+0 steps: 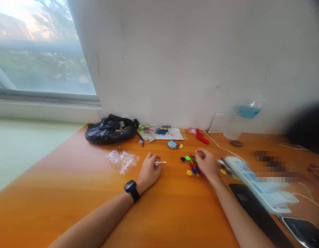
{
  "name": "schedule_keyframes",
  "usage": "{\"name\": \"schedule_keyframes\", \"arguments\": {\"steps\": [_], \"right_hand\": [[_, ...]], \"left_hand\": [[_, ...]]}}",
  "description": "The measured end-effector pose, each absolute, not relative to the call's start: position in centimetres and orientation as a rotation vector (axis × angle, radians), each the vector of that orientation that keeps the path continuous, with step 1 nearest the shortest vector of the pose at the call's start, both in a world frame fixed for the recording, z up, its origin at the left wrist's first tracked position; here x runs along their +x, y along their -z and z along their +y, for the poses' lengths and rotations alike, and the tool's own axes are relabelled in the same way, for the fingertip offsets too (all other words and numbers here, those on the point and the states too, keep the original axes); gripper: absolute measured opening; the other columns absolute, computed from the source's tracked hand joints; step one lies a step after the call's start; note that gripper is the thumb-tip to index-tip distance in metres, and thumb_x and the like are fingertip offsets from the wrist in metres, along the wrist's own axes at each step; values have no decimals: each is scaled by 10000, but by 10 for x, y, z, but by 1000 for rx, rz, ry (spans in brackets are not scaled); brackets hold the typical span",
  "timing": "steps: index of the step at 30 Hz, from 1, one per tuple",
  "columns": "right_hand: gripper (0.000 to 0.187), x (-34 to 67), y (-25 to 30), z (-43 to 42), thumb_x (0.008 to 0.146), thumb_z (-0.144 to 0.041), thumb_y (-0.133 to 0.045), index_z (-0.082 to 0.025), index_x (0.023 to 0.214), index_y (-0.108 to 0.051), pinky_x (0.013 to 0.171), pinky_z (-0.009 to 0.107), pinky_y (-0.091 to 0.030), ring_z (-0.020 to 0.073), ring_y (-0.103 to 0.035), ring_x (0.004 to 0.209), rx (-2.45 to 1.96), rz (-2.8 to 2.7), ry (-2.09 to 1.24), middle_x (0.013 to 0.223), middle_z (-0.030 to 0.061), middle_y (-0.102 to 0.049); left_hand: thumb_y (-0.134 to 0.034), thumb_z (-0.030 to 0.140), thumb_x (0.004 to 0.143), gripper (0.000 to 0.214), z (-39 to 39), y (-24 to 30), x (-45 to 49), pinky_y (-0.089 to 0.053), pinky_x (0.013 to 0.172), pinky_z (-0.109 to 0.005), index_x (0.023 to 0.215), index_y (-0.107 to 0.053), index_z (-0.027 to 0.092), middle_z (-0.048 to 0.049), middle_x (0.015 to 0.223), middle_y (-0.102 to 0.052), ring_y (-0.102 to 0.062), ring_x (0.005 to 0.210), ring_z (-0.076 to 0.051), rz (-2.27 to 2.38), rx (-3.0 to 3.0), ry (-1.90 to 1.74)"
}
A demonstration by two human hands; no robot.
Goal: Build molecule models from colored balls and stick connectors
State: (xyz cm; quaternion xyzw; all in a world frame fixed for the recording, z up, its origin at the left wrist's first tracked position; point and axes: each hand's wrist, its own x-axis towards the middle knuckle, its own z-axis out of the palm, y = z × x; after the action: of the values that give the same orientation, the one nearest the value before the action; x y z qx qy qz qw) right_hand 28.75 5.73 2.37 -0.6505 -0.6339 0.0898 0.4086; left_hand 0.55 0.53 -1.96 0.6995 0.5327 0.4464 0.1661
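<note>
My left hand (148, 171), with a black watch on its wrist, rests on the orange table (71, 193) with its fingers curled round a small white stick-shaped piece (160, 162) that pokes out to the right. My right hand (207, 163) lies to the right with its fingers bent over a heap of small coloured pieces (191, 165), green, yellow, red, blue and black. It touches the heap; whether it grips a piece I cannot make out.
At the back by the wall lie a black plastic bag (110, 129), a clear plastic bag (121, 160), a white sheet with small parts (169, 133), a red tool (202, 137) and a small round tin (172, 144). To the right sit a white power strip (259, 184), a black flat object (252, 206) and a phone (302, 230).
</note>
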Motion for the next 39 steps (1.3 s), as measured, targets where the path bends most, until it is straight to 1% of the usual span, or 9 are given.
{"name": "schedule_keyframes", "arguments": {"steps": [7, 12, 17, 19, 21, 24, 28, 36, 39], "right_hand": [[230, 292, -29, 57, 887, -383, -596, -222, 886, -761, 567, 277, -326, 192, -628, 681, -1919, -1872, -260, 729, 27, -712], [176, 297, -34, 58, 847, -364, -674, -229, 870, -784, 540, 272, -293, 181, -623, 643, -2025, -1926, -271, 707, 27, -707], [161, 296, -33, 56, 840, -377, -710, -240, 861, -791, 539, 275, -292, 200, -647, 673, -2038, -1967, -235, 765, 46, -738], [168, 295, -33, 56, 844, -392, -711, -243, 847, -789, 540, 276, -291, 209, -653, 687, -2042, -1973, -208, 764, 49, -740], [184, 295, -32, 56, 851, -409, -702, -244, 838, -783, 538, 275, -290, 209, -651, 686, -2036, -1974, -199, 750, 45, -735], [201, 295, -32, 56, 854, -430, -698, -245, 826, -773, 534, 274, -290, 203, -646, 679, -2031, -1972, -211, 745, 37, -734], [209, 295, -33, 56, 844, -447, -710, -247, 829, -769, 532, 276, -292, 206, -648, 673, -2048, -1956, -245, 728, 33, -733], [232, 294, -32, 55, 841, -458, -701, -242, 805, -778, 522, 284, -282, 217, -652, 657, -2046, -1937, -238, 710, 46, -731], [229, 294, -32, 56, 834, -459, -709, -246, 802, -784, 524, 285, -292, 221, -656, 664, -2055, -1930, -235, 739, 51, -743]], "left_hand": [[-585, 199, 893, 149, 7, 12, -1, -404, 720, -312, 1024, -657, 197, -33, 848, -650, -595, 776, -196, 1702, 1911, -1170], [-554, 173, 890, 122, 10, 12, -3, -376, 702, -303, 966, -644, 205, -27, 836, -657, -598, 773, -194, 1754, 1896, -1160], [-552, 173, 898, 99, 13, 15, -2, -388, 696, -299, 964, -623, 195, -29, 834, -621, -557, 745, -187, 1751, 1877, -1236], [-577, 181, 889, 96, 14, 16, -2, -407, 717, -303, 975, -617, 193, -37, 868, -613, -558, 773, -192, 1731, 1894, -1267], [-582, 143, 863, 136, 14, 17, -2, -423, 744, -309, 988, -610, 191, -42, 901, -606, -564, 809, -198, 1714, 1922, -1283], [-548, 63, 831, 212, 14, 18, -4, -436, 776, -319, 993, -605, 186, -52, 936, -603, -571, 847, -204, 1697, 1948, -1283], [-506, 18, 835, 242, 16, 18, -6, -437, 811, -337, 982, -617, 174, -74, 956, -600, -571, 902, -225, 1736, 1942, -1302], [-498, 12, 847, 283, 13, 15, -5, -441, 848, -376, 990, -650, 202, -85, 1017, -602, -555, 955, -259, 1812, 1948, -1292], [-541, 27, 837, 278, 9, 11, -2, -450, 907, -415, 1011, -650, 214, -98, 1080, -611, -536, 1041, -289, 1787, 2018, -1333]]}}
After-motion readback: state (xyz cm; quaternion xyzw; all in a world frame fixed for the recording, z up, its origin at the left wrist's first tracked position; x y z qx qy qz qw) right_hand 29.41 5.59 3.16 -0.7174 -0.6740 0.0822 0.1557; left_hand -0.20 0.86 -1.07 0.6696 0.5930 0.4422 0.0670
